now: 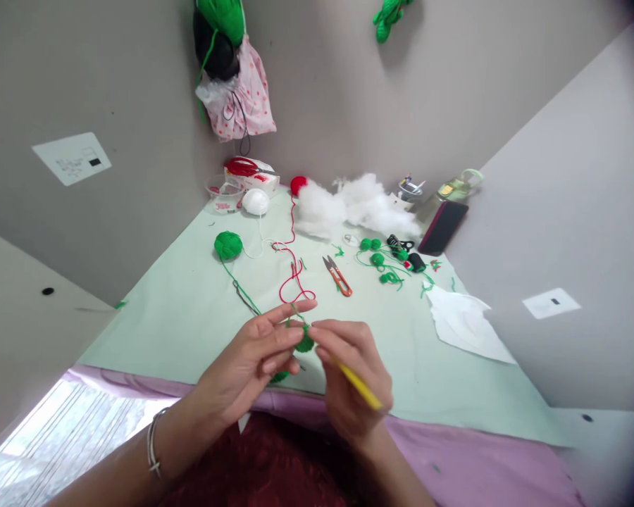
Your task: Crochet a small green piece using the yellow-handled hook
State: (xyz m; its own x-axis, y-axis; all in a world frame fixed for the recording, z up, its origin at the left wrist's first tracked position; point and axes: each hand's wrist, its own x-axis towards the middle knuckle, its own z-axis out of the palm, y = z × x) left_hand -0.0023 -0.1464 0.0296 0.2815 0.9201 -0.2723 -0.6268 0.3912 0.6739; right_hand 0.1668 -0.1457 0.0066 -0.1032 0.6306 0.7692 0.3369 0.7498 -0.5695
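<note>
Near the table's front edge, my left hand [258, 352] pinches a small green crochet piece [305, 341] between thumb and fingers. Green yarn runs over its raised index finger. Closed around a yellow-handled crochet hook [360, 386], my right hand [351, 366] meets the piece from the right, and the hook's tip is hidden at the stitches. Another bit of green crochet [280, 377] shows below my left hand. A strand leads back toward the green yarn ball [228, 246] at the left. Beyond my hands lie orange thread snips [338, 276] and loose red yarn [296, 282].
White stuffing [356, 204] is heaped at the back, beside a red yarn ball [299, 185] and a white one [256, 202]. Several small green crochet balls [377, 260] lie right of centre. A phone [443, 227] leans against a bottle; white paper [468, 320] lies at the right.
</note>
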